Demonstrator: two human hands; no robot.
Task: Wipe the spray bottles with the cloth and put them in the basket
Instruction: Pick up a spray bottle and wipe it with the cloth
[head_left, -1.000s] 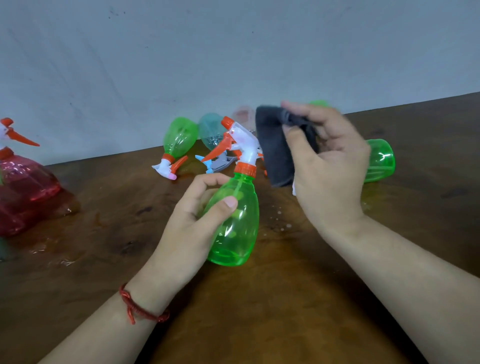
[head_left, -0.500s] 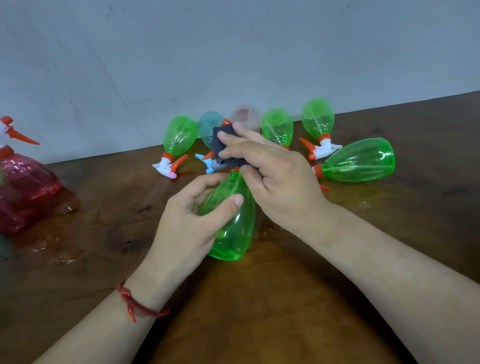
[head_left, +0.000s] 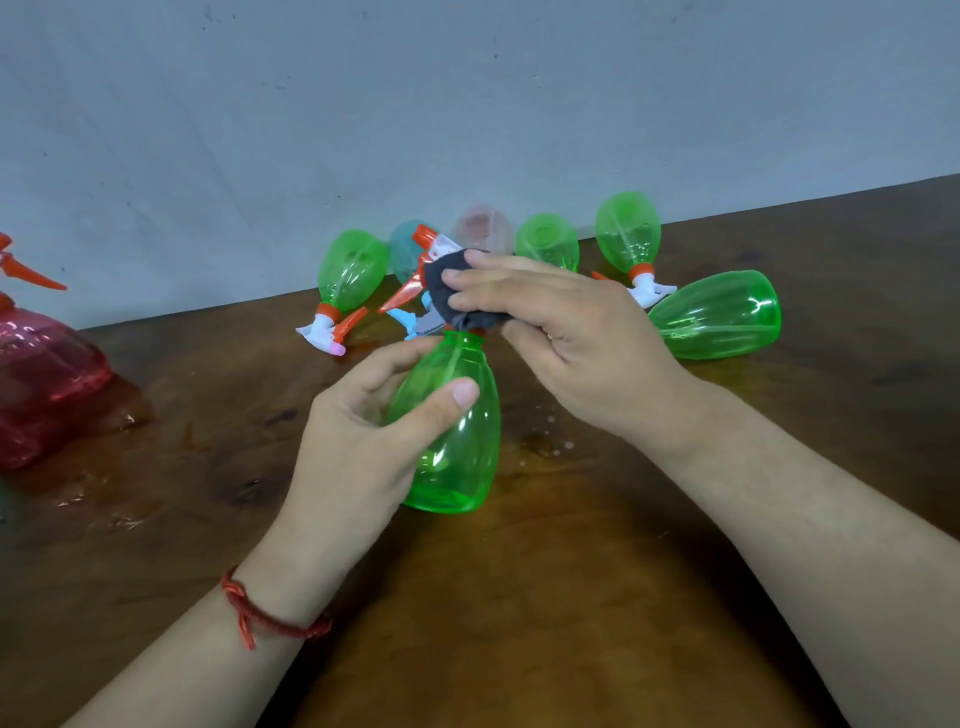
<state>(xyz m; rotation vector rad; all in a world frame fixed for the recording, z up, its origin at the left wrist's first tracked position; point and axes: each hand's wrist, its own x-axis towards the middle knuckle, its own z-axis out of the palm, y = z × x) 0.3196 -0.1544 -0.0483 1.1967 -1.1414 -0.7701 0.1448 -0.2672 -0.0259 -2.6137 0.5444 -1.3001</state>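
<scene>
Item: translucent green plastic spray bottle (head_left: 457, 441), upright on the brown wooden table (head_left: 519, 597), its body grasped by the left hand (head_left: 363, 447). The dark grey cloth (head_left: 447, 291), pinched in the right hand (head_left: 571, 343), now covers the bottle's trigger head; a second ago the cloth was held clear beside it. Wiping appears under way. More green bottles (head_left: 717, 317) lie behind. Basket not in view.

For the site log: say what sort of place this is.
Probably a plain indoor workspace, not a recognisable kitchen or shop: a dark wooden table set against a bare pale wall, with a batch of plastic spray bottles lying along it.
</scene>
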